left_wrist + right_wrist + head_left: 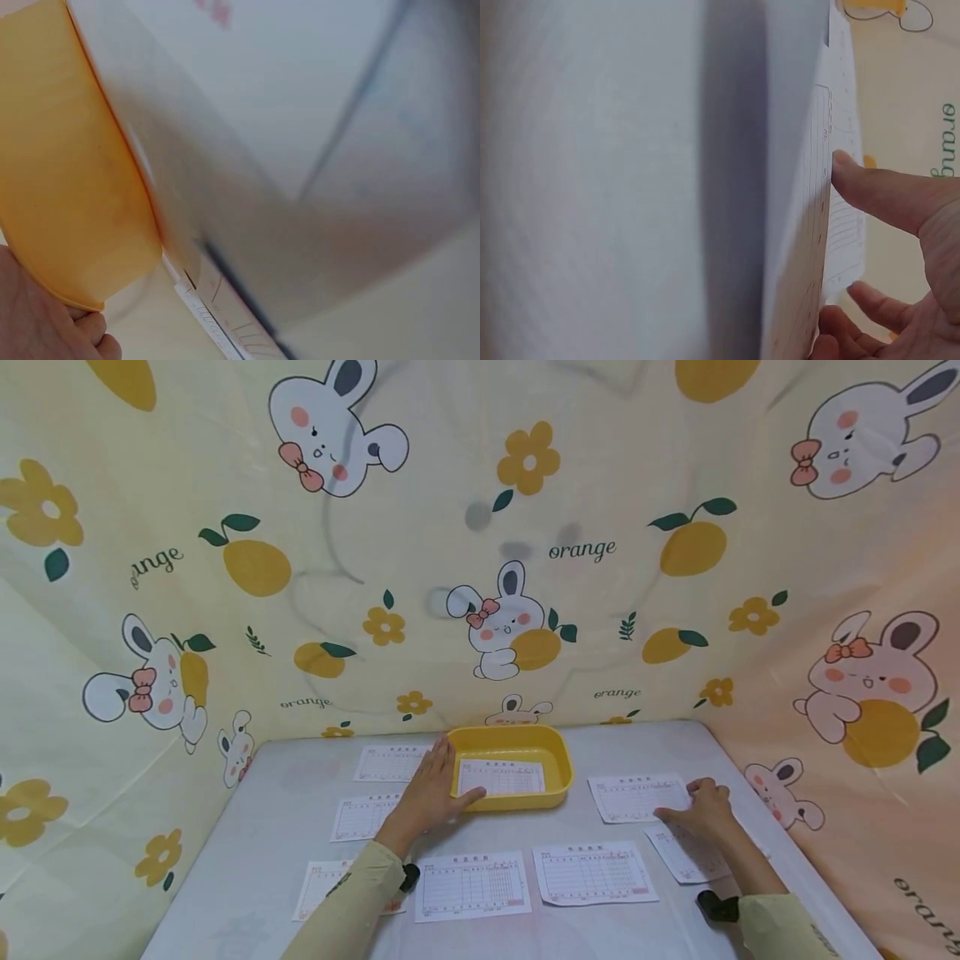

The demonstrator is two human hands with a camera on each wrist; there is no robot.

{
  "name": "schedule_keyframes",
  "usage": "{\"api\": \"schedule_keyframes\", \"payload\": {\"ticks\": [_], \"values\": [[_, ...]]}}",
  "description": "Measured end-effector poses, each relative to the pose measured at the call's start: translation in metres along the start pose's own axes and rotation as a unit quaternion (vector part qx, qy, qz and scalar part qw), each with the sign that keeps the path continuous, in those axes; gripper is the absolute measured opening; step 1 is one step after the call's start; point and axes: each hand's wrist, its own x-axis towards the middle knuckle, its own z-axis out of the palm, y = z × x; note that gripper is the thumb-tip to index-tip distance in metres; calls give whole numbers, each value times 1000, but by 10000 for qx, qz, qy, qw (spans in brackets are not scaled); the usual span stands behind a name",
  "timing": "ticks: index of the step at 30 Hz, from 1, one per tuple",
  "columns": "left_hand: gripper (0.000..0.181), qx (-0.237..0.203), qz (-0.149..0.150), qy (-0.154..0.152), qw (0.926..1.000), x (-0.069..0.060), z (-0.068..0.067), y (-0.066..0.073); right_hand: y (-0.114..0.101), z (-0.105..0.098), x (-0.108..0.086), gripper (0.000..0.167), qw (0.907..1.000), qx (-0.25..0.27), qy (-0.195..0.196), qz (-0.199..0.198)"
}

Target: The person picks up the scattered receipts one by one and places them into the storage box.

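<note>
The left hand (pixel 427 789) lies against the left end of a yellow tray (pixel 558 789), thumb over its front rim. Beside the tray wall (pixel 82 150), the fingers of the left hand (pixel 56 330) bend around the rim in the left wrist view. One printed slip (pixel 501 777) lies inside the tray. At the right, the right hand (pixel 708 814) is over the right edge of a slip (pixel 637 797), thumb and fingers apart. A lower slip (pixel 686 856) is partly under that hand. The right wrist view shows the right thumb (pixel 885 191) at a paper edge.
Two slips (pixel 472 885) (pixel 595 872) lie along the front of the white table (pixel 247 827). Several more are at the left, one partly behind the left sleeve (pixel 348 902). A patterned cloth (pixel 420 527) hangs behind and at both sides.
</note>
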Motion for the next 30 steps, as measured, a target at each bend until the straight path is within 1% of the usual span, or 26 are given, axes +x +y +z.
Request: {"api": "schedule_keyframes", "payload": {"ticks": [4, 9, 16, 20, 25, 30], "values": [[114, 33, 20, -12, 10000, 0, 0, 0, -1, 0, 0, 95, 9998, -7, 76, -164], [114, 14, 39, 18, 10000, 0, 1, 0, -4, 0, -1, 93, 9996, 104, 96, -247], [113, 18, 34, 22, 10000, 0, 0, 1, -7, -3, -3, 96, 9997, 21, -92, -225], [114, -13, 2, 6, 10000, 0, 0, 2, -5, -5, -3, 89, 9996, -51, -113, -244], [114, -62, 15, 0, 10000, -1, 0, 1, -4, -9, -6, 70, 9992, 79, -15, -389], [113, -79, 46, 6, 10000, -1, -2, 1, -2, -10, -1, 55, 9990, 208, 93, -375]]}}
